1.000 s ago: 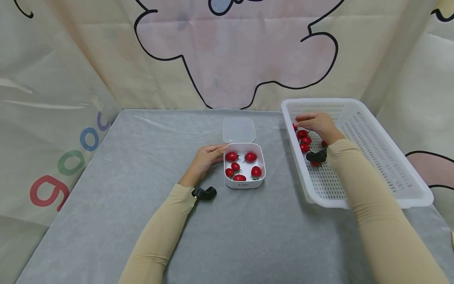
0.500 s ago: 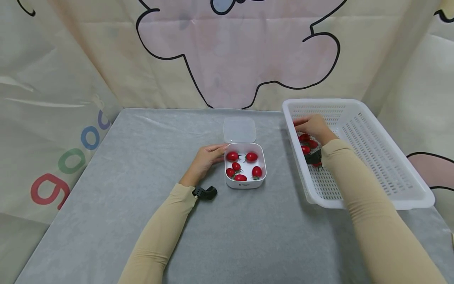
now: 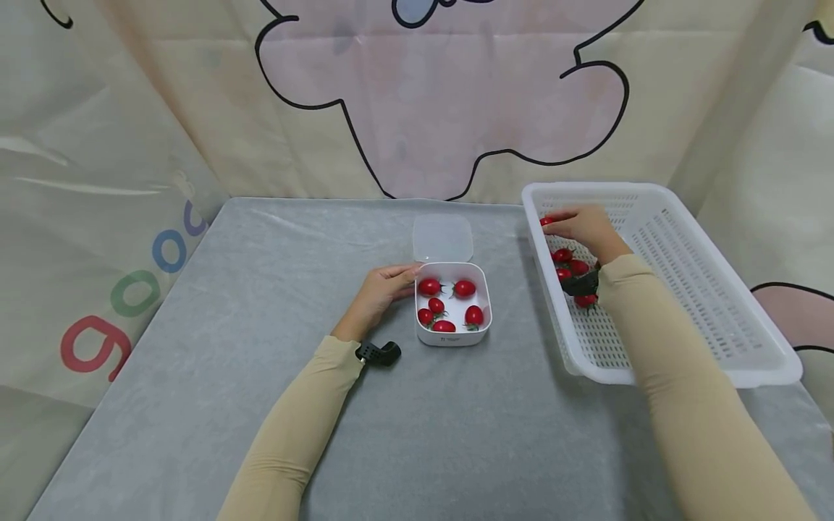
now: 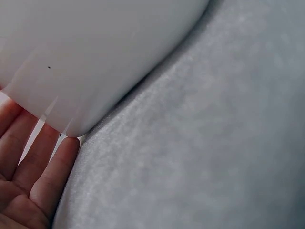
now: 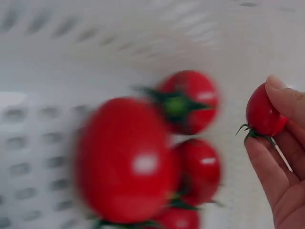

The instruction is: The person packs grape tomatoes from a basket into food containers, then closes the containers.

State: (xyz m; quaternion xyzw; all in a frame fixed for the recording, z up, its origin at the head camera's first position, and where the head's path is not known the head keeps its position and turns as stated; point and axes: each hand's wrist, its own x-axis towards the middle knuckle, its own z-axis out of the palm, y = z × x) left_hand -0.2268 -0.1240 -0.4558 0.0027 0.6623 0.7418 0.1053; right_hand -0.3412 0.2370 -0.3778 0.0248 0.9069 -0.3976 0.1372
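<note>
My right hand (image 3: 589, 228) is over the left side of a white slotted basket (image 3: 704, 289), pinching a cherry tomato (image 5: 263, 112) between thumb and fingers. The tomato's green stem end points down in the right wrist view. Several other cherry tomatoes (image 5: 128, 162) lie below on the basket floor. At the middle of the table, my left hand (image 3: 378, 297) touches the left side of a small white square box (image 3: 452, 339). Its fingers (image 4: 56, 167) lie nearly straight, tips against the box wall. Several cherry tomatoes (image 3: 465, 289) are spread inside the box.
A translucent lid (image 3: 443, 237) lies right behind the box. Grey cloth (image 3: 274, 268) covers the table, and a printed curtain (image 3: 456, 87) hangs along its back edge. The basket's raised rim (image 3: 554, 311) stands between the box and the right hand.
My right hand dipped toward the basket's left wall, then rose a little with a cherry tomato in its fingers. The left hand and the box stay as they were.
</note>
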